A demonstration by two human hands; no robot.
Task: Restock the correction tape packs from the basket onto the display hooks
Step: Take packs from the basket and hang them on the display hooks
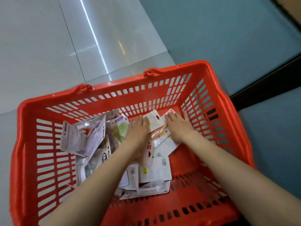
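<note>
Below, glossy pale floor tiles (40, 46), red basket (24, 144), grey-blue floor (228, 38) right

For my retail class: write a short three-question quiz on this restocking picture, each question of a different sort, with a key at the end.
1. True or false: both hands are inside the red basket.
2. Multiple choice: the packs in the basket lie
A. in one neat stack
B. in a loose jumble
C. hung on hooks
3. Short answer: is a display hook visible in this view?

Key
1. True: the left hand and the right hand both reach down onto the packs.
2. B: they overlap at many angles on the basket floor.
3. No: only the basket and the floor show around it.
</note>
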